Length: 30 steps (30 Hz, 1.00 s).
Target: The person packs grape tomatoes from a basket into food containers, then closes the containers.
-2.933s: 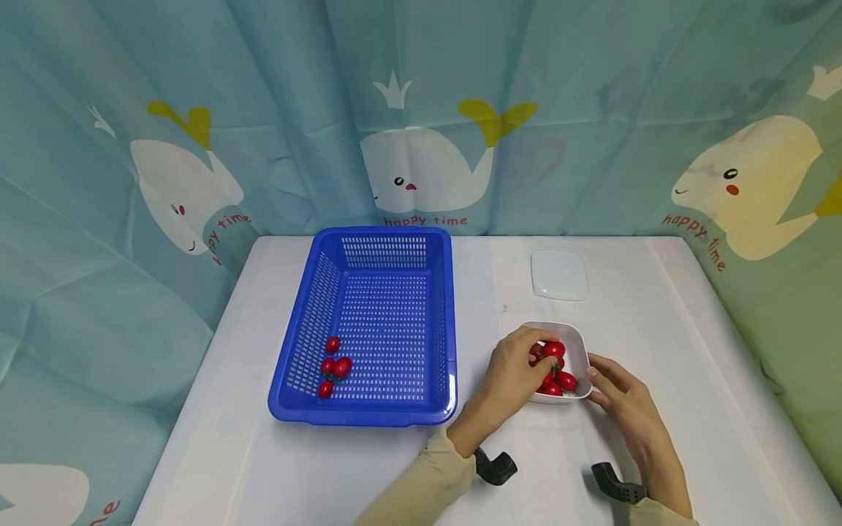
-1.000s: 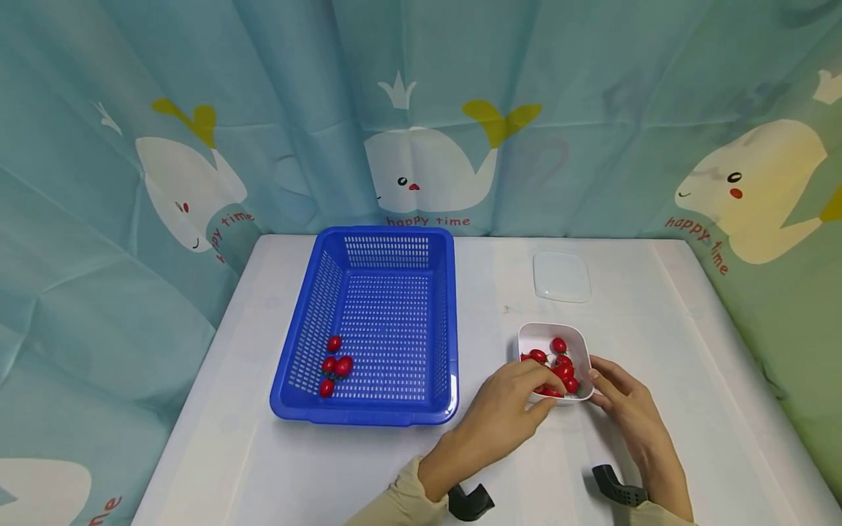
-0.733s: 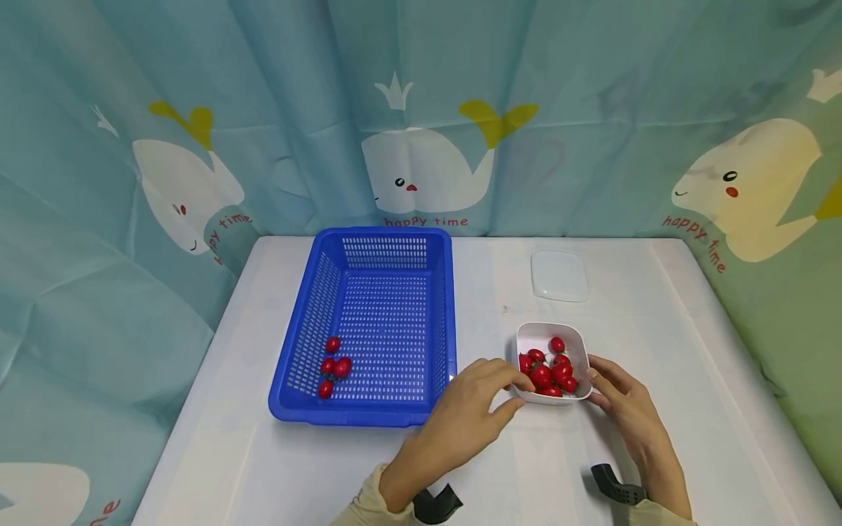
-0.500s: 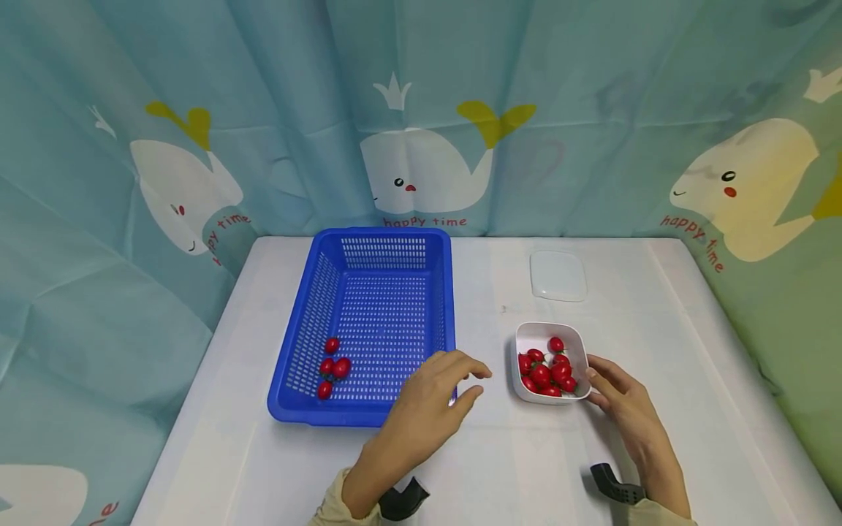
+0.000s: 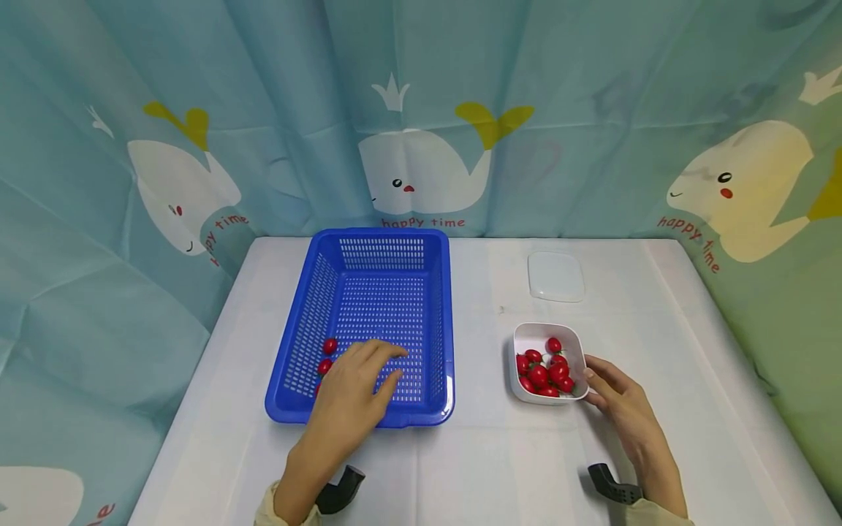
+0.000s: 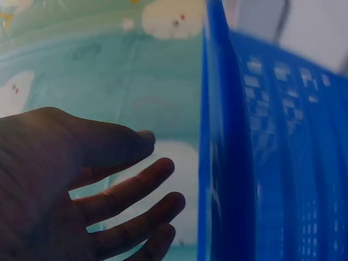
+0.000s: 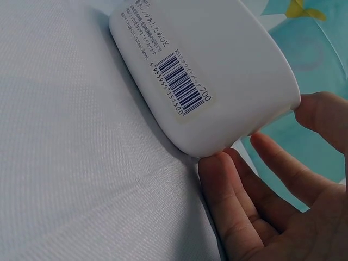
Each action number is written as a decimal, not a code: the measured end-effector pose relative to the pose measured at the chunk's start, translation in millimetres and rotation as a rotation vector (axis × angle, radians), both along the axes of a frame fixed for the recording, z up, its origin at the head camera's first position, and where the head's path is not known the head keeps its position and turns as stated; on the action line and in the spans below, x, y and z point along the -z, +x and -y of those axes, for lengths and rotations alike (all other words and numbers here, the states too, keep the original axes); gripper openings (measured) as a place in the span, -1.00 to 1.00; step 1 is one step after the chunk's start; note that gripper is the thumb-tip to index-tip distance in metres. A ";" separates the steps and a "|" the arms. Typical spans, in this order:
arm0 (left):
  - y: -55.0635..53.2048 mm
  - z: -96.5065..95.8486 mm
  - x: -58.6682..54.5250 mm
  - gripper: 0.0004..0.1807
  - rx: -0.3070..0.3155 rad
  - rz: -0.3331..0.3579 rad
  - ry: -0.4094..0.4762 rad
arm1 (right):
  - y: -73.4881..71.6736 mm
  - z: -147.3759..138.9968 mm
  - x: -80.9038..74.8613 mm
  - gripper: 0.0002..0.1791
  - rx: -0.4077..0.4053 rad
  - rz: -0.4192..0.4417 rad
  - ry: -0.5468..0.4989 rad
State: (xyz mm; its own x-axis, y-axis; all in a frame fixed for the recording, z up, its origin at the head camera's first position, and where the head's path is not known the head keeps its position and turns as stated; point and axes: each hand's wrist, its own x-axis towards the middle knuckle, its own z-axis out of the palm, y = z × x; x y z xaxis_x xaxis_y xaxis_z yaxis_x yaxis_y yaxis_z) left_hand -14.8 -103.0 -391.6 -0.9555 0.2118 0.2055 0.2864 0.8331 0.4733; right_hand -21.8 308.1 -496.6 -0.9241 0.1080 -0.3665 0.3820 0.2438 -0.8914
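My left hand (image 5: 355, 391) hovers over the near side of a blue plastic basket (image 5: 450, 329), thumb and fingers spread apart with nothing between them. The left wrist view shows its loosely bent fingers beside the basket's wall (image 6: 228, 136). A few cherry tomatoes (image 5: 330, 346) lie at the basket's left, partly hidden behind this hand. To the right stands a small white plastic container (image 5: 536, 334) with several cherry tomatoes (image 5: 558, 371) inside. My right hand (image 5: 625, 413) holds its near right corner, thumb at the rim and fingers against the side. A barcode label (image 7: 182, 81) shows on the container's wall.
A translucent square lid (image 5: 555, 276) lies flat on the white-covered table (image 5: 487, 453) behind the container. A blue-green curtain (image 5: 289, 117) with printed whales hangs behind and beside the table. Black wrist mounts (image 5: 615, 485) stick out near both wrists.
My left hand has drawn out of the white container, let go of the tomatoes there, and swung left over the basket. The right hand keeps its hold on the container.
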 end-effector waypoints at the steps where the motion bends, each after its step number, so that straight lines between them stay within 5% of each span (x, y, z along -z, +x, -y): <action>1: -1.1 4.7 0.7 -0.67 -0.013 -0.007 -0.012 | 0.1 0.0 0.1 -0.24 0.000 0.002 -0.001; 12: -13.9 42.5 13.8 -0.58 -0.176 0.078 -0.025 | 0.1 -0.7 1.0 -0.25 0.000 -0.013 -0.023; 30: -26.6 55.7 31.4 -0.28 -0.228 0.314 -0.089 | 0.2 0.1 0.9 -0.21 -0.011 -0.002 0.001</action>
